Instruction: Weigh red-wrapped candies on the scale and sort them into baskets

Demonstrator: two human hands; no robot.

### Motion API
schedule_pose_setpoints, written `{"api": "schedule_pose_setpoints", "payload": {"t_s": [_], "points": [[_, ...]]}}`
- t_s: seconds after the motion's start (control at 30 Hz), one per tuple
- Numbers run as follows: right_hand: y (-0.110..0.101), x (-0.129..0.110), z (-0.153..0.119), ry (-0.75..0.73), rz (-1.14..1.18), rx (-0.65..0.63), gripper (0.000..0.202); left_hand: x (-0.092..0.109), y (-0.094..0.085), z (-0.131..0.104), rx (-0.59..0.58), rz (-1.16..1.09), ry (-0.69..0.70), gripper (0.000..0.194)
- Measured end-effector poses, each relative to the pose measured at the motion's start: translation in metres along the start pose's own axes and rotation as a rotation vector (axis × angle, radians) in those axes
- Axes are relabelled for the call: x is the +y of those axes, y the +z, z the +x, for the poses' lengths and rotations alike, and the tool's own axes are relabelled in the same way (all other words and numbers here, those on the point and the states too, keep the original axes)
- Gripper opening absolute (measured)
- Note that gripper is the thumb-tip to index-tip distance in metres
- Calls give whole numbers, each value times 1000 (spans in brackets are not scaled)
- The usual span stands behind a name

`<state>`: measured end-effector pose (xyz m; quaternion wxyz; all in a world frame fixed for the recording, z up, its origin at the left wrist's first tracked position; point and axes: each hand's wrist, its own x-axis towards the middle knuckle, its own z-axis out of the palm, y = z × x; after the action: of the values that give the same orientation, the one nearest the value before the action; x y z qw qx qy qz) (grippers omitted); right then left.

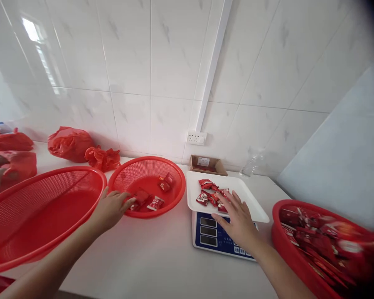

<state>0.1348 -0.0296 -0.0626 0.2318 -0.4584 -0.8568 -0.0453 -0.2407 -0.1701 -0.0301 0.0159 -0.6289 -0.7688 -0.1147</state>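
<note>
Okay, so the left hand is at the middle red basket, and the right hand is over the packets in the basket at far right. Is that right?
Not quite. The head view shows the right hand over the packets on the white tray of the scale, not in the far-right basket. The left hand is at the middle red basket.

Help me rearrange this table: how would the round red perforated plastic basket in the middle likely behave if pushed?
The red basket is probably stiff, its rim holding an even curve. It should be light for its size: pierced walls, only a few red wrapped packets inside. On the smooth white table, it may slide rather than tip.
</note>
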Motion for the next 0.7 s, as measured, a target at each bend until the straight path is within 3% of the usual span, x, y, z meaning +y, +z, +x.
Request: {"api": "schedule_pose_setpoints", "payload": {"t_s": [0.07, 0.17, 0.23, 0.3, 0.37, 0.47, 0.53, 0.7], "points": [[-2, 5, 1, 52, -11, -34, 57, -23, -6, -11, -18, 91, -56, 46], [-3, 11, 7, 112, -21, -84, 58, -69, -9, -19, 9, 180, -222, 69], [-3, 12, 14, 141, -28, -107, 57, -95, -9, -15, -60, 118, -355, 85], [-3, 11, 23, 165, -33, -139, 58, -108, -10, -3, -154, -14, -422, 85], [-1, 8, 32, 178, -31, -179, 59, -105, -13, 12, -247, -76, -432, 77], [3, 6, 43, 196, -26, -234, 61, -82, -22, 35, -374, 41, -383, 68], [4, 7, 47, 203, -25, -247, 61, -65, -27, 44, -393, 100, -331, 63], [-16, 5, 31, 138, 50, -90, 54, -53, -30, 52, -392, 178, -130, 62]]}}
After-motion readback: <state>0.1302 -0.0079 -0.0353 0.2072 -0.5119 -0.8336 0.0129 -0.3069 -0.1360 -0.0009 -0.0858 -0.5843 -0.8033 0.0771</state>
